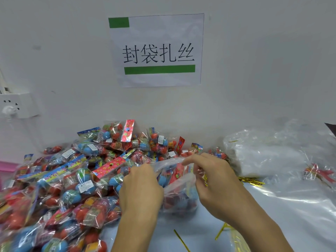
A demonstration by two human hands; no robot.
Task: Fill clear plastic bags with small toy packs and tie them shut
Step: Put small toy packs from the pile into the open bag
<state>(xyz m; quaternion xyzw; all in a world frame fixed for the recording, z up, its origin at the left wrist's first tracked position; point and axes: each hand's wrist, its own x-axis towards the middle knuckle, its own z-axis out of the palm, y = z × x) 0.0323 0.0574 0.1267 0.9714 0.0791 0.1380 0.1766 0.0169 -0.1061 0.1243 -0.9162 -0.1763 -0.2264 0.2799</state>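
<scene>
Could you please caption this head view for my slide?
Both hands grip a clear bag of toy packs beside the pile.

Lighting is reading bright, even and diffuse, coming from above; no lamp is showing. The wall [254, 60] is rendering pale grey with faint mottling. Shadows are staying soft and shallow under the hands. Glare is streaking the clear bags [272, 157] at right in white bands. The sign [158, 50] is holding sharp. Wide-angle distortion is bending the frame edges, and the toy packs [27, 224] at lower left are smearing into blur.
</scene>
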